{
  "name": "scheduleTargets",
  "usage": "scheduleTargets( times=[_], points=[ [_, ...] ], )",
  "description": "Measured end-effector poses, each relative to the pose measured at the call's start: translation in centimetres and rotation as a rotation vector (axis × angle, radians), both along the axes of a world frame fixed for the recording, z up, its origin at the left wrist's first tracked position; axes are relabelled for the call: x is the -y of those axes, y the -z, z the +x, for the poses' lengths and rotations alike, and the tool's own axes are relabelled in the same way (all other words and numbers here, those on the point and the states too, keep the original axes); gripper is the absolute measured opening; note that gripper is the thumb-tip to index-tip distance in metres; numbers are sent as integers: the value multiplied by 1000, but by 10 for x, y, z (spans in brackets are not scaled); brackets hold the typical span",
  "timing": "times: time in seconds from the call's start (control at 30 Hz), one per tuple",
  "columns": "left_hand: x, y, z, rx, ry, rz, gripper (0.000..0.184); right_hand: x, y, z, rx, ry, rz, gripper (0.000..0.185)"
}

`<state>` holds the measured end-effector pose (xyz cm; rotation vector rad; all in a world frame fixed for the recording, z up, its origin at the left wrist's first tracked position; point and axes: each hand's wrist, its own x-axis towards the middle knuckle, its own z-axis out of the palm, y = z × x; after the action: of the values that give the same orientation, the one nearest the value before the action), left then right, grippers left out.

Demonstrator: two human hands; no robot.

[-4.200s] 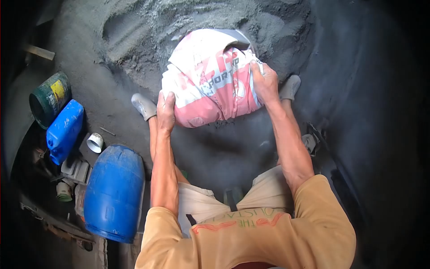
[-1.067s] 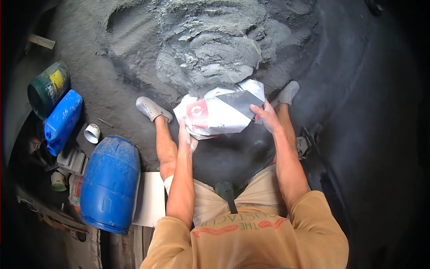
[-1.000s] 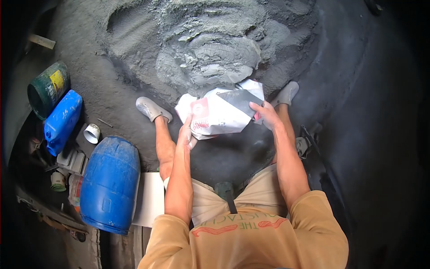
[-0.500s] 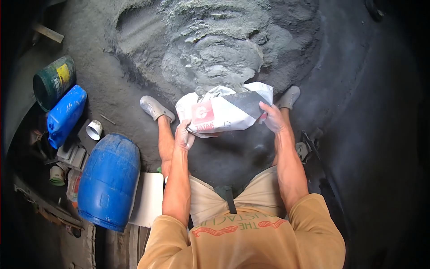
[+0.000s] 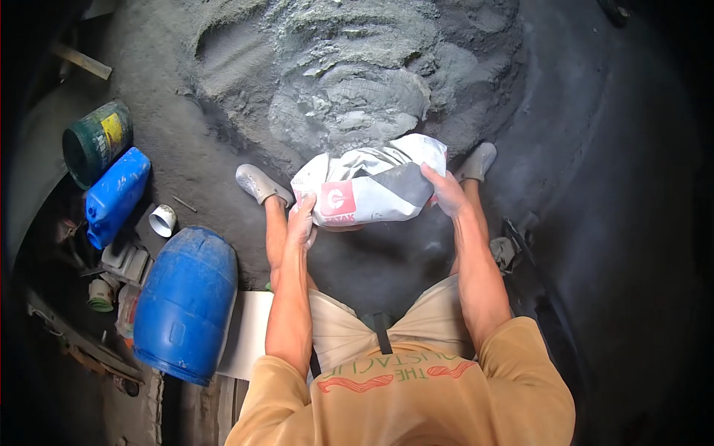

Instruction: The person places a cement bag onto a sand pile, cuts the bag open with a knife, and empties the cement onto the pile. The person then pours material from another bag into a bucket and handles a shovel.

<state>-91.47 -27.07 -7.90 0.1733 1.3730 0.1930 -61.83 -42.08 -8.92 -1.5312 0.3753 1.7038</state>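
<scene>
A white cement bag point(image 5: 379, 195) with a red logo and a dark grey panel hangs between my two hands, crumpled along its upper side. My left hand point(image 5: 302, 221) grips its left end, thumb on the printed face. At the right end, my right hand point(image 5: 448, 192) is closed on the bag's edge; most of its fingers are behind the bag. Just beyond the bag rises a broad heap of grey powder point(image 5: 357, 89). The bag's far edge overlaps the near side of this heap in view.
To the left lie a big blue barrel point(image 5: 186, 305), a blue jerrycan point(image 5: 117, 197), a dark green drum point(image 5: 97, 145) and a white cup-like container point(image 5: 162, 220). A white board point(image 5: 245, 334) is beside the barrel. My shoes point(image 5: 259, 183) flank the heap's near edge.
The bag has flattened and crumpled a little, and the pale powder at its upper edge no longer shows. My right hand has shifted slightly left and up. The surroundings have shifted slightly in view.
</scene>
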Motion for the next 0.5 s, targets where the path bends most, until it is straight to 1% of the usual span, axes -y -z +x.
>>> scheduleTargets(
  times=[0.03,0.07,0.1,0.13,0.17,0.23,0.37,0.43,0.47,0.5],
  points=[
    [-3,-5,3,12,20,13,57,3,2,-3,44,35,11,60],
    [-4,-11,5,12,20,13,57,15,11,-4,44,36,11,60],
    [-9,-25,13,3,-1,68,56,32,24,-2,-22,105,22,59],
    [-12,-34,17,-5,-22,127,56,32,24,-1,-87,174,35,57],
    [-10,-34,16,-6,-21,131,56,32,26,-2,-89,174,39,57],
    [-5,-32,14,5,-78,193,56,13,12,-4,-152,462,173,51],
    [-1,-32,12,65,-159,202,57,9,17,1,-211,523,271,48],
    [3,-28,8,118,-222,154,58,6,18,-3,-176,568,148,50],
    [4,-27,6,119,-219,154,58,6,17,-3,-175,571,148,50],
    [3,-28,9,118,-247,155,57,7,20,-3,-102,500,145,51]
  ],
)
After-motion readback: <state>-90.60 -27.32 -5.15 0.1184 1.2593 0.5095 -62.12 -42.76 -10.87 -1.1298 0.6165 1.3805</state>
